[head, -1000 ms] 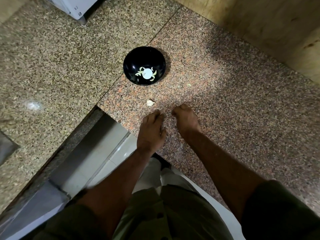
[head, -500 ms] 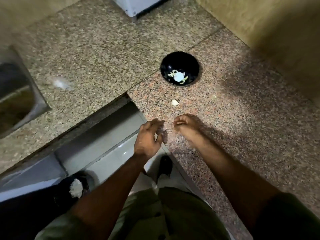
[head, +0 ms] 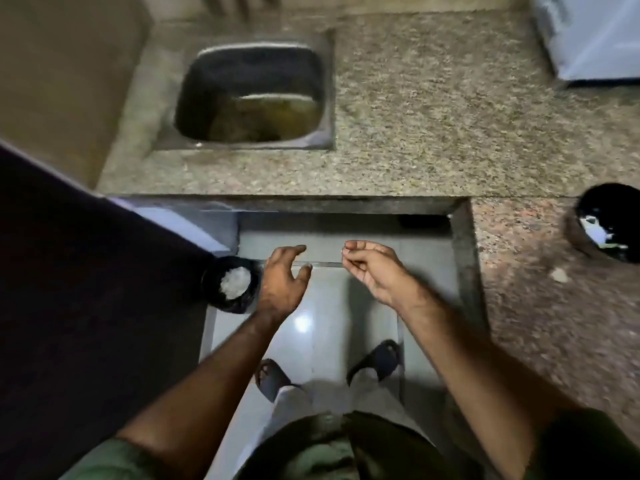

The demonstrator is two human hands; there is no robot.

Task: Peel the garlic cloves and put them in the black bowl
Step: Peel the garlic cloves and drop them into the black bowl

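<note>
The black bowl (head: pixel 609 223) stands on the reddish granite counter (head: pixel 540 323) at the far right edge, with pale peeled cloves inside. One loose garlic clove (head: pixel 559 274) lies on the counter in front of it. Both hands are off the counter, over the tiled floor. My left hand (head: pixel 284 280) hangs with fingers spread and holds nothing. My right hand (head: pixel 370 268) has curled fingers; thumb and forefinger pinch a tiny pale scrap that looks like garlic skin.
A black bin (head: pixel 232 284) with white waste in it stands on the floor just left of my left hand. A steel sink (head: pixel 325 98) holding murky water is set into the grey counter beyond. A white appliance (head: pixel 592 36) stands at the back right. A dark door or panel (head: pixel 86 289) fills the left.
My view has swung left, away from the bowl. Both hands left the counter's edge and now hang over the floor near the bin. The left hand has spread its fingers.
</note>
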